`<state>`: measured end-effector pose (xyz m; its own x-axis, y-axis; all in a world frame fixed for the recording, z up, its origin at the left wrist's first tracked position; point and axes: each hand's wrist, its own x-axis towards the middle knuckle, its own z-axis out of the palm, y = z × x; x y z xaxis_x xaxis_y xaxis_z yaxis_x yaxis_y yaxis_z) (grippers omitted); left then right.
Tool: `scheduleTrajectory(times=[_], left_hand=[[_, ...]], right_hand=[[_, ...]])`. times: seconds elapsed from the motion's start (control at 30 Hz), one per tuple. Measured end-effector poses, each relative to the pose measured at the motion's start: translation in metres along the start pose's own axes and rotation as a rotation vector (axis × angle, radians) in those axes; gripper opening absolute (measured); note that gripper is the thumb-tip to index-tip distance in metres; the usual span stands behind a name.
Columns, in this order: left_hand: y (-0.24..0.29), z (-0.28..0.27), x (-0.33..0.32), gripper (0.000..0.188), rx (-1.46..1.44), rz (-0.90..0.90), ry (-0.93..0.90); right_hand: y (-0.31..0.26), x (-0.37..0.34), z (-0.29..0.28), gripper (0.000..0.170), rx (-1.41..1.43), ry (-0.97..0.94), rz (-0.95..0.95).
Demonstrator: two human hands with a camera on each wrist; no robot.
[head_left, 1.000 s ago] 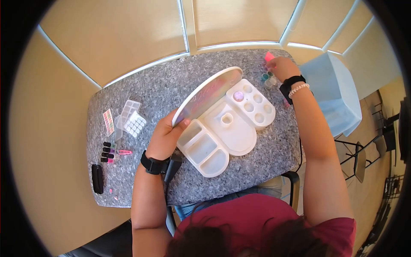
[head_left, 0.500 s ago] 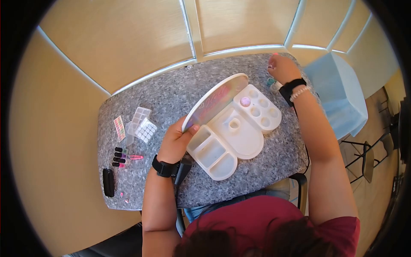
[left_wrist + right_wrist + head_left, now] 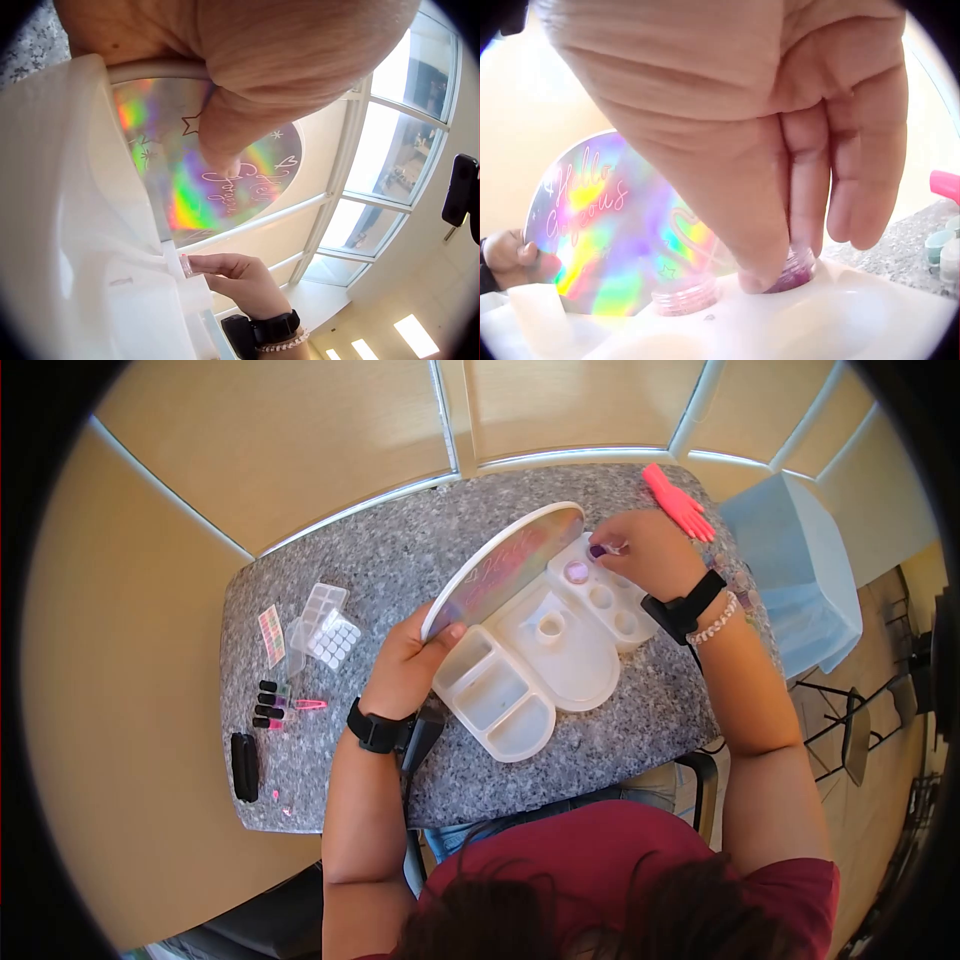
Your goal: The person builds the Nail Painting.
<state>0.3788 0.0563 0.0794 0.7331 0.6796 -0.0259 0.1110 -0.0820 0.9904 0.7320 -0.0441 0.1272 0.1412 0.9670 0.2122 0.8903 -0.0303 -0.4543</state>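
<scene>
A white moulded case (image 3: 587,680) with compartments lies on the table, its rounded holographic lid (image 3: 510,572) raised. The left hand (image 3: 402,665) grips the lid's lower left edge, thumb on the shiny inner face. The right hand (image 3: 655,555) pinches a small clear jar of purple contents (image 3: 793,274) between thumb and fingers, at a round well in the case's far right corner. Beside it, a pale pink jar (image 3: 685,297) sits in another well. The left wrist view shows the left thumb against the lid (image 3: 255,187) and the right hand (image 3: 247,285) beyond the case.
A pink plastic hand (image 3: 681,506) lies at the far right. On the left are a sticker sheet (image 3: 271,636), clear divided box (image 3: 324,605), white round-piece sheet (image 3: 334,643), several black-capped bottles (image 3: 268,700), a pink clip (image 3: 310,704) and a black case (image 3: 244,767).
The right hand has come back from the table's far right to the case's round wells, with the purple jar in its fingers. The pink plastic hand is now uncovered. The left hand keeps its hold.
</scene>
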Motion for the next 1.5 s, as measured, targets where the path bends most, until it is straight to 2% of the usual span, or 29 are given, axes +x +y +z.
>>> scheduleTrajectory(times=[0.13,0.2,0.23,0.3,0.33,0.37,0.43,0.47,0.6,0.7,0.77,0.8,0.87,0.9,0.97,1.07,1.17,1.3,1.37,1.43,1.47,1.5], left_hand=[[-0.001,0.002,0.0,0.033,0.015,0.038,0.025],[0.001,0.003,-0.001,0.033,0.009,0.034,0.034],[0.0,0.003,0.0,0.033,0.004,0.041,0.02],[-0.001,0.003,0.0,0.033,-0.028,0.034,0.03],[0.0,0.004,-0.001,0.032,-0.025,0.036,0.035],[0.0,0.004,-0.001,0.032,-0.032,0.038,0.031],[-0.001,0.004,-0.002,0.031,-0.024,0.04,0.029],[-0.001,0.004,-0.002,0.031,-0.027,0.041,0.031],[-0.004,0.002,-0.001,0.03,0.016,0.054,0.038],[-0.006,0.002,-0.001,0.03,0.025,0.05,0.05],[-0.005,0.003,-0.001,0.03,0.031,0.048,0.059],[-0.004,0.003,-0.002,0.03,0.014,0.042,0.052],[-0.004,0.002,-0.002,0.03,-0.008,0.032,0.054],[-0.005,0.002,-0.002,0.03,0.0,0.036,0.054],[-0.006,0.002,-0.002,0.03,0.008,0.03,0.052],[-0.004,0.004,-0.001,0.03,0.005,0.029,0.045],[-0.003,0.004,-0.002,0.031,-0.009,0.028,0.041],[-0.003,0.006,-0.003,0.03,-0.01,0.01,0.042],[-0.003,0.006,-0.003,0.03,-0.03,0.011,0.046],[-0.002,0.006,-0.003,0.029,-0.009,0.026,0.056],[-0.003,0.005,-0.003,0.029,-0.011,0.026,0.058],[-0.004,0.004,-0.003,0.029,0.001,0.021,0.05]], right_hand=[[-0.002,-0.004,0.002,0.02,-0.08,-0.009,0.057],[0.004,-0.006,0.013,0.02,-0.233,0.069,-0.042],[0.003,-0.006,0.006,0.02,-0.243,0.074,-0.031],[0.003,-0.001,-0.013,0.022,-0.126,-0.039,-0.04],[0.023,0.005,-0.02,0.026,-0.01,-0.078,0.035],[0.043,0.01,-0.024,0.026,-0.016,-0.079,0.04],[0.064,0.015,-0.029,0.028,-0.118,0.03,0.22],[0.067,0.015,-0.03,0.031,-0.214,-0.005,0.289],[0.081,0.02,-0.011,0.031,-0.243,0.039,0.291],[0.095,0.024,-0.002,0.031,-0.278,-0.02,0.306],[0.091,0.023,0.0,0.028,-0.286,0.099,0.132],[0.09,0.02,-0.001,0.028,-0.285,0.096,0.126],[0.037,0.005,-0.019,0.026,0.031,0.12,0.222],[0.022,-0.002,-0.021,0.026,0.03,0.114,0.219],[-0.001,-0.018,-0.018,0.024,0.175,-0.026,0.09],[-0.03,-0.034,-0.012,0.022,0.113,-0.077,0.001],[-0.035,-0.041,-0.004,0.022,0.007,-0.057,-0.101],[-0.039,-0.042,-0.004,0.022,-0.062,-0.102,-0.039],[-0.037,-0.042,-0.01,0.022,-0.051,-0.084,-0.115],[-0.021,-0.027,-0.022,0.022,0.032,-0.054,0.082],[0.016,-0.016,-0.017,0.022,0.064,0.057,0.086],[0.031,-0.007,-0.022,0.021,-0.029,0.098,0.141]])
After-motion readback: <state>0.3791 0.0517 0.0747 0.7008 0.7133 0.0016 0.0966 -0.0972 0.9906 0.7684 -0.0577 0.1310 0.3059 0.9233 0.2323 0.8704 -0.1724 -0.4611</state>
